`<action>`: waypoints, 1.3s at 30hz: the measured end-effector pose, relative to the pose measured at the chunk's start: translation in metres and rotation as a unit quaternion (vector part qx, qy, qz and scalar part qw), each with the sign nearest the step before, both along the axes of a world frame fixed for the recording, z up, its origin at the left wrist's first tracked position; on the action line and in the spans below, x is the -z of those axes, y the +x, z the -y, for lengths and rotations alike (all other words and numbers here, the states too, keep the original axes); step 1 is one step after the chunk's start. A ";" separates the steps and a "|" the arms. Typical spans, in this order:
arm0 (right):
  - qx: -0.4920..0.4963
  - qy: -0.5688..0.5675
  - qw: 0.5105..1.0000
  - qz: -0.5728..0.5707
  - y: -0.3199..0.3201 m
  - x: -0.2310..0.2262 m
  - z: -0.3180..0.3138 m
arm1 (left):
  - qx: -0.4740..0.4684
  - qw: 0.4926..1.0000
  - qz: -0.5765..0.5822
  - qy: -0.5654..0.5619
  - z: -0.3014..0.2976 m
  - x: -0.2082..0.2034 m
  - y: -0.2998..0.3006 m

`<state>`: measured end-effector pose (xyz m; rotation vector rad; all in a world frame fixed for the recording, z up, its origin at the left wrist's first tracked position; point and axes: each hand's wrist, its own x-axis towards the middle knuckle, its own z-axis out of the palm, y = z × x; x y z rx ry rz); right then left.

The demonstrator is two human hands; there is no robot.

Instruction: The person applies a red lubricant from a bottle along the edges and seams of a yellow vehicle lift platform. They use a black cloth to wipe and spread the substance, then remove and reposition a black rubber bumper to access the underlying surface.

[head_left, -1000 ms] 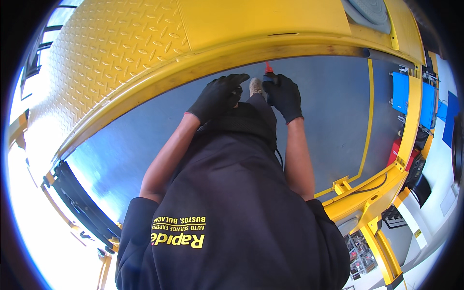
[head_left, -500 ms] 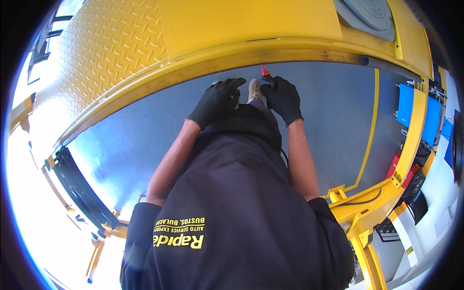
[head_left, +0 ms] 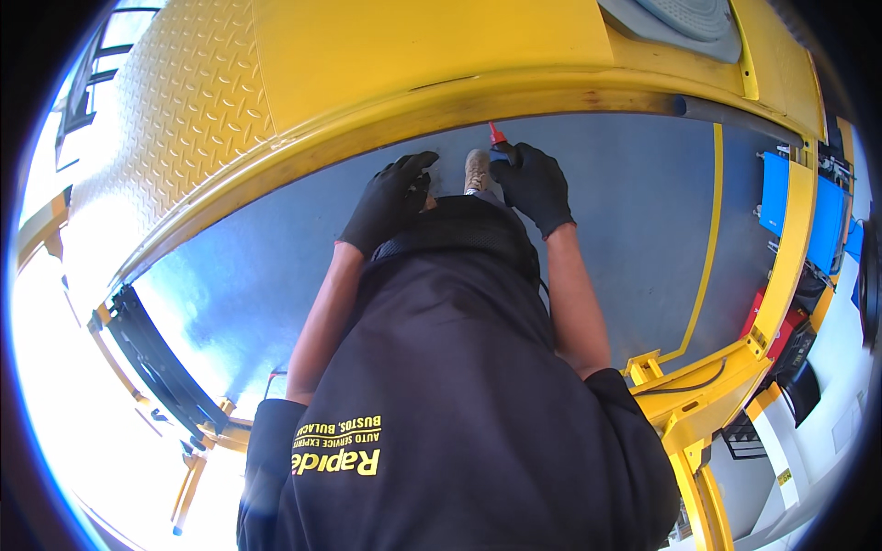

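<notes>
The dark bottle with a pointed red nozzle [head_left: 497, 139] sits just past twelve o'clock in the black-gloved right hand [head_left: 535, 186], fingers wrapped around it — seemingly leaving the nozzle clear. At eleven, the black-gloved left hand [head_left: 390, 198] half-curls — whether empty, I cannot tell; beyond, a yellow metal platform [head_left: 418, 57] blocks eleven to one.

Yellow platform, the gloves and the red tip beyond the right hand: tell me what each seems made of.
Yellow platform: likely painted metal, glossy; raised tread pattern, brownish scuffs along its edge.
Gloves: probably knit fabric, matte black, fitting closely; any coating is unclear.
Red tip: perhaps plastic, bright and evenly coloured; too small to be sure.
</notes>
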<state>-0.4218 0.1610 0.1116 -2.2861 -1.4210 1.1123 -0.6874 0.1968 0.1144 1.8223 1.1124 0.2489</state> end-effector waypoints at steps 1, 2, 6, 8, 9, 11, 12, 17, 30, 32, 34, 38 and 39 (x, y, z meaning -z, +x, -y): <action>-0.003 0.001 1.000 0.005 0.004 0.000 0.000 | -0.003 1.000 0.000 -0.006 0.001 -0.001 0.003; -0.005 0.001 1.000 0.008 0.008 0.001 0.001 | -0.006 1.000 0.000 -0.012 0.002 -0.001 0.006; -0.008 0.004 1.000 0.014 0.029 0.006 0.003 | -0.022 0.999 0.019 -0.022 0.002 -0.002 0.021; -0.005 0.001 1.000 0.006 0.038 0.005 0.003 | -0.029 0.999 0.020 -0.028 0.003 -0.004 0.028; -0.003 -0.003 1.000 -0.002 0.042 0.003 0.001 | -0.032 0.999 0.022 -0.026 0.004 -0.003 0.031; 0.003 -0.005 1.000 -0.013 0.050 0.002 0.000 | -0.037 0.999 0.024 -0.021 0.005 0.000 0.035; 0.004 -0.003 1.000 -0.016 0.054 0.004 0.001 | -0.047 0.998 0.029 -0.023 0.006 0.001 0.038; -0.005 0.003 1.000 -0.005 0.074 0.013 0.004 | -0.075 0.996 0.040 -0.038 0.013 0.002 0.050; 0.241 0.218 0.944 -0.059 0.144 -0.012 0.098 | 0.055 0.996 0.039 -0.060 0.007 0.014 0.082; 0.306 0.251 0.915 -0.081 0.145 -0.022 0.138 | 0.122 0.991 0.050 -0.031 0.006 0.019 0.099; 0.386 0.272 0.879 -0.060 0.129 -0.034 0.175 | 0.199 0.978 0.058 -0.034 -0.008 0.018 0.113; 0.540 0.309 0.783 0.012 0.068 -0.047 0.278 | 0.340 0.937 0.068 -0.049 -0.010 0.020 0.142; 0.581 0.325 0.746 -0.010 0.050 -0.031 0.312 | 0.378 0.922 0.070 -0.038 -0.006 0.020 0.151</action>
